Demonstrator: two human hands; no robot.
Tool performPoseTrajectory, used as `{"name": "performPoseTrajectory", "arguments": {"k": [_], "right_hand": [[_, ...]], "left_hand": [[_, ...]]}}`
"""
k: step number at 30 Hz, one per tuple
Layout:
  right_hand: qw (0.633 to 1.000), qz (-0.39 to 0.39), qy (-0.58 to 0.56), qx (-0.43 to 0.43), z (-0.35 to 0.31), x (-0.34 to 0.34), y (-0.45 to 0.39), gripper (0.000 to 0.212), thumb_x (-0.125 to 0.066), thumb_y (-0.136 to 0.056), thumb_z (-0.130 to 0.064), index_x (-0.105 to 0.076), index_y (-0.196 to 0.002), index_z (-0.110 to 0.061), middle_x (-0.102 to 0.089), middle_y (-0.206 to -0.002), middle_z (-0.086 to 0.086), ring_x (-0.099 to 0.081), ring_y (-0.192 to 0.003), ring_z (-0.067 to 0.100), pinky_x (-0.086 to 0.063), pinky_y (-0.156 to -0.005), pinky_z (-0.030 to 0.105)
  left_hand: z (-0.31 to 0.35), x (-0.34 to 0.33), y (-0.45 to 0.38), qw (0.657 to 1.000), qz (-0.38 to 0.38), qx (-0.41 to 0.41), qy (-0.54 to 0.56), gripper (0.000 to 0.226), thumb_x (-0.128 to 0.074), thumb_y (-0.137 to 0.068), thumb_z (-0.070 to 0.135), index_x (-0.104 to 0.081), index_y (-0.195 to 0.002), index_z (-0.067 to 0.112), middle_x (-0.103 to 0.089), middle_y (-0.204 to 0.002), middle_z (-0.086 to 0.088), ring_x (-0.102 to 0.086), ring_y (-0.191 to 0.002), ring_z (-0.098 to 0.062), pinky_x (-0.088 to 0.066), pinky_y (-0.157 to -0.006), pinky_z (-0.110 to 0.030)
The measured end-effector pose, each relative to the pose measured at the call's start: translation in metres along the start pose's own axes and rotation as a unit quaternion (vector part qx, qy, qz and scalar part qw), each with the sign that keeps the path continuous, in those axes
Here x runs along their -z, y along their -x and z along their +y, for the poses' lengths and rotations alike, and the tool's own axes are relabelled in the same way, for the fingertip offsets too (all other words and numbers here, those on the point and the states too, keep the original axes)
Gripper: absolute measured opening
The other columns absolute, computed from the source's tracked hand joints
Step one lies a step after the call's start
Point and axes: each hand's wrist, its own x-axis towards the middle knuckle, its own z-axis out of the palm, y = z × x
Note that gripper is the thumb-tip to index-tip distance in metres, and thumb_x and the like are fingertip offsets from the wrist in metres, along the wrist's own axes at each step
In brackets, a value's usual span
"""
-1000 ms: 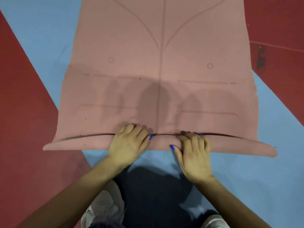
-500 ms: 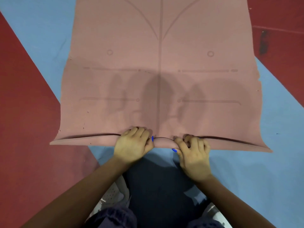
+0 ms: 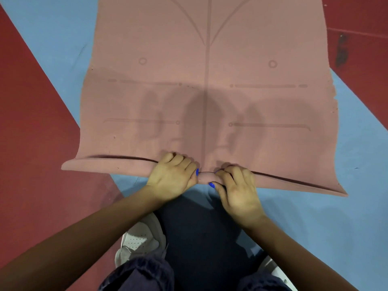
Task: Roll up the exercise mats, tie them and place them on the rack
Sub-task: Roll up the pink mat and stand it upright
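A dusty pink exercise mat [image 3: 210, 91] lies flat on the floor and stretches away from me, with faint alignment lines on it. Its near end is folded over into a low first roll [image 3: 109, 165] that runs from side to side. My left hand [image 3: 172, 177] grips this rolled edge just left of the mat's centre line, fingers curled over it. My right hand [image 3: 237, 187] grips the same edge just right of the centre, thumb under the fold. The two hands are close together. No rack or tie is in view.
The floor is blue [image 3: 346, 217] with dark red areas at the left [image 3: 31, 154] and the upper right [image 3: 361, 49]. My white shoes [image 3: 140, 240] and dark trouser legs [image 3: 136, 274] are right below the hands.
The folded strip at the near end has grown narrower and tighter at the middle. Both hands have drawn closer together and shifted a little along the edge.
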Motion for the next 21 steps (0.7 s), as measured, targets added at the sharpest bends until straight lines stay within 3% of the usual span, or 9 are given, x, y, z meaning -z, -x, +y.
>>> {"name": "performPoseTrajectory", "arguments": {"k": [5, 8, 11, 15, 19, 21], "right_hand": [[0.998, -0.033, -0.034, -0.051, -0.001, -0.003, -0.003, 0.035, -0.048, -0.085, -0.032, -0.070, -0.099, -0.008, -0.060, -0.095, 0.007, -0.041, -0.087, 0.020, -0.029, -0.081, 0.029], [0.995, -0.040, -0.063, -0.069, -0.002, -0.002, -0.002, 0.035, -0.049, -0.084, -0.032, -0.070, -0.099, -0.009, -0.048, -0.098, -0.005, -0.041, -0.088, 0.017, -0.025, -0.081, 0.023], [0.991, -0.048, -0.092, -0.080, -0.001, -0.001, 0.000, 0.034, -0.050, -0.083, -0.033, -0.071, -0.096, -0.010, -0.041, -0.096, -0.011, -0.040, -0.088, 0.015, -0.021, -0.080, 0.019], [0.992, -0.073, -0.088, -0.062, 0.000, 0.002, -0.007, 0.033, -0.047, -0.083, -0.031, -0.071, -0.093, -0.011, -0.056, -0.091, -0.002, -0.039, -0.085, 0.016, -0.019, -0.075, 0.022], [0.988, -0.117, -0.076, -0.061, 0.004, 0.005, -0.016, 0.031, -0.047, -0.083, -0.031, -0.072, -0.088, -0.014, -0.060, -0.082, -0.001, -0.053, -0.079, 0.023, -0.030, -0.076, 0.031], [0.982, -0.160, -0.078, -0.070, 0.004, 0.010, -0.022, 0.025, -0.051, -0.084, -0.029, -0.071, -0.090, -0.016, -0.058, -0.084, -0.001, -0.054, -0.083, 0.027, -0.029, -0.077, 0.032]], "left_hand": [[-0.001, 0.002, -0.005, 1.000, -0.006, -0.007, -0.004, 0.011, -0.051, -0.082, 0.018, -0.054, -0.072, 0.014, -0.054, -0.064, -0.002, -0.048, -0.063, -0.023, -0.039, -0.059, -0.034], [0.002, 0.002, -0.001, 0.999, -0.028, 0.025, 0.004, 0.016, -0.049, -0.082, 0.019, -0.062, -0.073, 0.014, -0.059, -0.066, -0.002, -0.055, -0.060, -0.023, -0.043, -0.054, -0.031], [0.002, 0.002, 0.002, 0.998, -0.056, 0.027, 0.023, 0.023, -0.049, -0.085, 0.025, -0.067, -0.076, 0.013, -0.062, -0.071, -0.002, -0.058, -0.063, -0.024, -0.043, -0.059, -0.033], [-0.005, 0.005, 0.000, 0.997, -0.078, -0.009, 0.025, 0.034, -0.046, -0.091, 0.040, -0.065, -0.078, 0.015, -0.063, -0.074, -0.001, -0.058, -0.076, -0.023, -0.036, -0.069, -0.032], [-0.003, 0.006, -0.007, 0.997, -0.071, -0.009, 0.006, 0.038, -0.041, -0.098, 0.028, -0.065, -0.072, 0.015, -0.063, -0.068, -0.001, -0.060, -0.069, -0.024, -0.034, -0.069, -0.033], [-0.001, 0.006, -0.011, 0.999, -0.053, 0.001, 0.010, 0.033, -0.047, -0.093, 0.023, -0.064, -0.066, 0.015, -0.063, -0.064, 0.000, -0.061, -0.065, -0.023, -0.034, -0.070, -0.034]]}}
